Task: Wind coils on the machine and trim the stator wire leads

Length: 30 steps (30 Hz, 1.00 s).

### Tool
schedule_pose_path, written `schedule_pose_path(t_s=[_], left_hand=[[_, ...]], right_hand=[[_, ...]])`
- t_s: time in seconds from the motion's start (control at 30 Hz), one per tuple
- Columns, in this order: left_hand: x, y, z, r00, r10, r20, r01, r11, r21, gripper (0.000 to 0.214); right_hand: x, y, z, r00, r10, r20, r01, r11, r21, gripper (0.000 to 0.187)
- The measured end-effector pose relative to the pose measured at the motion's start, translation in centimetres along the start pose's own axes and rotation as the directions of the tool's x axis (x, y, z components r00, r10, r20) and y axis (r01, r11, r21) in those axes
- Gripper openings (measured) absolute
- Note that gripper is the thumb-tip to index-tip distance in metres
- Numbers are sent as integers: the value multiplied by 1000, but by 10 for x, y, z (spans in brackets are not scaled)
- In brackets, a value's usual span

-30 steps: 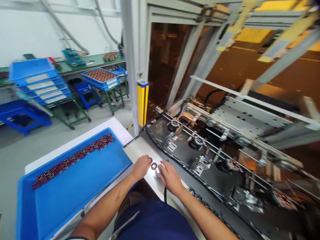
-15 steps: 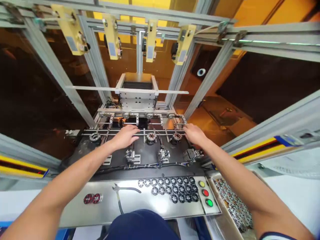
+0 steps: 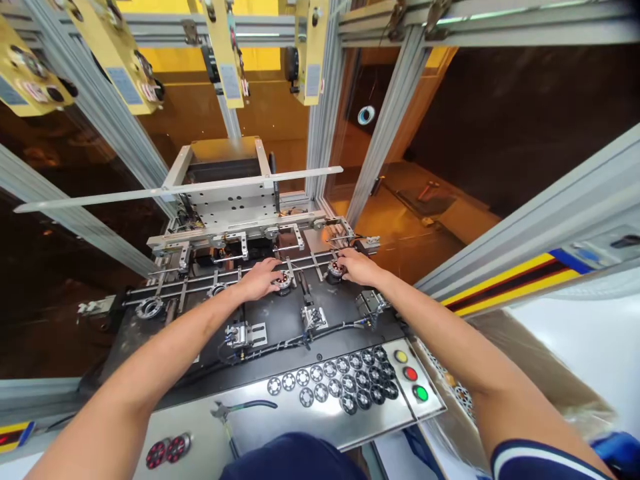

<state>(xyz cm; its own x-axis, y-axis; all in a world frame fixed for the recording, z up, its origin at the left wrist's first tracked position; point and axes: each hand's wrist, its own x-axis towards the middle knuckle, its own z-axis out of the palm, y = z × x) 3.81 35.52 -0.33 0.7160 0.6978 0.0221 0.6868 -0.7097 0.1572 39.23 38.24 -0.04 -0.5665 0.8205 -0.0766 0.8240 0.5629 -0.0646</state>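
Note:
My left hand (image 3: 261, 278) curls its thumb and fingers about the rim of a round rotor-like part (image 3: 284, 280), which sits in a fixture on the black machine bed. Farther right, my right hand (image 3: 359, 268) grips the side of a second such part (image 3: 336, 269), also at a fixture. Both parts have a ring of copper-coloured spots on top. To the left, one bare ring-shaped holder (image 3: 150, 307) shows fully, while another ring holder (image 3: 217, 289) is partly hidden behind my left forearm.
Several black-and-silver discs (image 3: 349, 381) lie on the steel ledge beside yellow, red and green buttons (image 3: 410, 374). Pliers (image 3: 245, 406) and two red-spotted discs (image 3: 176, 449) lie farther left. A long metal bar (image 3: 200, 191) spans above the bed. Striped side guards (image 3: 510, 287) flank the opening.
My view has turned to the right. My left hand has moved right onto one round part, and my right hand has come left onto the other.

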Motion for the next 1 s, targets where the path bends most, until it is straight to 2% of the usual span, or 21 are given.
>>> schedule_pose_path(t_s=[0.17, 0.37, 0.5, 0.63, 0.77, 0.87, 0.93, 1.0], left_hand=[[1, 0, 7, 999, -18, 32, 18, 1000, -16, 38], [7, 0, 4, 999, -31, 19, 33, 995, -97, 38], [7, 1, -1, 998, -52, -46, 42, 980, -197, 35], [2, 10, -10, 975, -142, -172, 78, 939, -335, 32], [-16, 37, -33, 919, -253, -302, 80, 871, -485, 26], [-44, 72, -57, 876, -299, -378, 40, 827, -561, 28], [-67, 98, -72, 845, -326, -424, 20, 811, -585, 21], [-89, 123, -82, 789, -361, -497, 11, 817, -577, 10]], right_hand=[[6, 7, 10, 999, -48, 10, 48, 999, 23, 30], [9, 10, 17, 998, -57, 22, 56, 998, 38, 31], [10, 12, 21, 998, -55, 24, 53, 997, 58, 31], [13, 15, 21, 997, -75, 20, 73, 994, 85, 31], [19, 19, 21, 995, -95, 17, 93, 991, 100, 32], [22, 22, 20, 994, -107, 18, 104, 988, 118, 32], [23, 23, 18, 992, -121, 17, 118, 984, 134, 31], [22, 24, 16, 991, -133, 3, 131, 980, 152, 30]])
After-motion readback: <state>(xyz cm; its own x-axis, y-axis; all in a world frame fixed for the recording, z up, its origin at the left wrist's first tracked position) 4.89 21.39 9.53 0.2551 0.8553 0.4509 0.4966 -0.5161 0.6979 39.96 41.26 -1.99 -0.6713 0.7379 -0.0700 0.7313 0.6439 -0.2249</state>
